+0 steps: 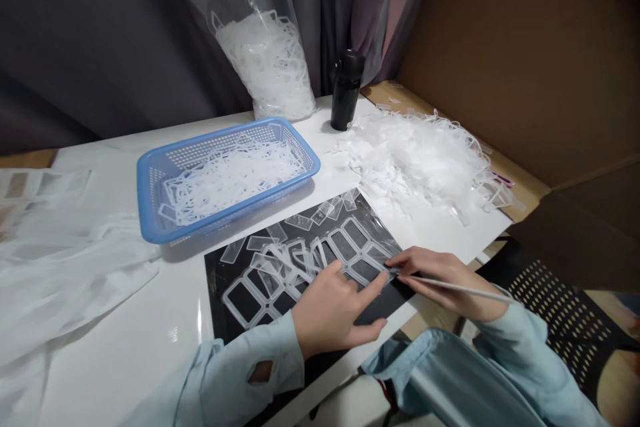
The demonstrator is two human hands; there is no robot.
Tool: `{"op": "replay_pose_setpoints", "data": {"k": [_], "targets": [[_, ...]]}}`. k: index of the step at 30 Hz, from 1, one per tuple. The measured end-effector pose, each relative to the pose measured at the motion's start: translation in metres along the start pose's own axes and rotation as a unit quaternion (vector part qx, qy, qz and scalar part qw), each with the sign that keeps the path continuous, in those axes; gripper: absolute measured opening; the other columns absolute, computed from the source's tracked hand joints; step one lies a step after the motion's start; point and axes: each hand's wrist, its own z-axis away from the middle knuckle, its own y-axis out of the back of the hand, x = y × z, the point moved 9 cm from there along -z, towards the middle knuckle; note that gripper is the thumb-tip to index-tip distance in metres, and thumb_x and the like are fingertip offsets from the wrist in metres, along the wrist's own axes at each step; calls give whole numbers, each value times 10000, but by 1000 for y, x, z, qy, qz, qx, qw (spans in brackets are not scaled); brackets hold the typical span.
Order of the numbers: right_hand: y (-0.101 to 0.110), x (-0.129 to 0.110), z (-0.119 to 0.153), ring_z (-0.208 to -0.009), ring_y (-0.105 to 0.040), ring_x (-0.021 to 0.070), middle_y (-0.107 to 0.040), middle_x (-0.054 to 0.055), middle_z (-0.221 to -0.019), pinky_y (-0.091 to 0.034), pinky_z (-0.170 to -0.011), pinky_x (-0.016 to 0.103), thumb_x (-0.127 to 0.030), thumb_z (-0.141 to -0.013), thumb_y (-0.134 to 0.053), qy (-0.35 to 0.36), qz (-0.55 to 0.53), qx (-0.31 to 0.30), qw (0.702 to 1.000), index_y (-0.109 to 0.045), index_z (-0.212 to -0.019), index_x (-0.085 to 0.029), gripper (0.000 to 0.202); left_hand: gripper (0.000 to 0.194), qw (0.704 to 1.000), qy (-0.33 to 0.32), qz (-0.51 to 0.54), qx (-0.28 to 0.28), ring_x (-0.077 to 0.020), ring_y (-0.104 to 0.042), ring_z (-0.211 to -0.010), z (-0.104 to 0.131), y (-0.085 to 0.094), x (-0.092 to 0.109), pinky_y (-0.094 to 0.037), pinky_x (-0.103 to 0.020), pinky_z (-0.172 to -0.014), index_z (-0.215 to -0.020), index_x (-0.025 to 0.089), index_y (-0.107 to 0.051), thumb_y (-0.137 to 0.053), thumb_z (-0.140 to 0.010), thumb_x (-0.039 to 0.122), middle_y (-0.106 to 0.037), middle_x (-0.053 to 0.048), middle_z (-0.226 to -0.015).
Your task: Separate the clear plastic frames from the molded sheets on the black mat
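Note:
A sheet of joined clear plastic frames (245, 301) lies across a black mat (220, 273), with loose clear pieces (300, 221) on and behind it. My left hand (340, 310) rests over the sheet's near side, fingers spread, index fingertip touching the frames near their right end. At that end, my right hand (445, 280) pinches a thin pale tool (457, 289); its tip is at the sheet's edge, partly hidden by the fingers.
Behind the mat stands a blue basket (150, 227) holding white frames. A clear bag (267, 67) of frames and a black bottle (346, 90) are at the back. A white plastic pile (420, 160) lies right, plastic sheets (55, 273) left.

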Motion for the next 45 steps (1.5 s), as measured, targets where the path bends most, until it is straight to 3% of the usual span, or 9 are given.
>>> {"op": "replay_pose_setpoints", "data": {"k": [10,13,17,20,25,31,36,41,45], "targets": [[1,-18,-4,-988,-644,231,-696,124,-977,-568,-750,327,-147,-994,-437,41,90,61,993,-637,-995,-199,207,584,1000,1,9,5,-195,-547,-507,-2,2,1,-395,-354,-712,-1345,137,-510,-453,-904,515,-626,-9,-570],[19,-6,1,-1004,-654,229,-710,114,-1050,-568,-791,347,-156,-978,-486,7,122,178,976,-631,-1002,-215,159,587,1000,3,1,9,-196,-548,-508,-2,4,1,-393,-355,-712,-1346,144,-513,-457,-898,519,-617,-5,-556],[52,11,27,-992,-679,242,-725,96,-1056,-545,-889,405,-173,-931,-590,-55,181,417,889,-632,-987,-222,85,584,1000,3,-3,4,-193,-542,-511,-1,3,1,-383,-351,-695,-1332,150,-529,-466,-888,526,-614,-7,-558],[61,26,39,-977,-696,260,-729,107,-1079,-548,-897,438,-224,-922,-613,-97,185,490,846,-637,-974,-211,59,585,1000,4,-4,8,-191,-534,-511,0,2,1,-380,-357,-706,-1345,149,-516,-431,-906,526,-605,-8,-552],[63,42,39,-1055,-662,275,-696,124,-1131,-533,-922,464,-336,-908,-633,-135,110,467,867,-627,-875,-202,138,580,1000,-6,-1,28,-201,-533,-556,1,2,2,-381,-373,-715,-1344,131,-510,-421,-908,503,-600,-14,-589],[39,37,16,-1037,-657,249,-684,113,-1131,-525,-890,382,-360,-917,-622,-150,-13,296,943,-630,-812,-201,191,512,993,-41,-2,113,-237,-563,-822,2,23,11,-391,-394,-777,-1246,126,-563,-497,-874,471,-630,-75,-900],[11,20,0,-1074,-659,267,-703,118,-1114,-537,-893,397,-345,-945,-576,-123,9,204,971,-619,-828,-207,186,460,981,-104,4,163,-244,-568,-890,7,36,25,-397,-412,-817,-1120,88,-608,-464,-882,455,-639,-99,-936],[3,10,-3,-959,-696,225,-715,92,-964,-585,-772,333,-298,-989,-498,-88,117,252,957,-593,-861,-228,174,415,974,-157,-13,165,-226,-560,-841,14,42,49,-412,-391,-771,-966,105,-660,-429,-916,446,-645,-106,-918],[26,19,12,-913,-682,237,-722,97,-994,-566,-766,361,-337,-975,-526,-88,179,330,923,-589,-873,-230,161,340,978,-147,-52,138,-224,-572,-938,20,48,70,-422,-391,-875,-994,128,-682,-449,-944,371,-661,-98,-1034]]}}
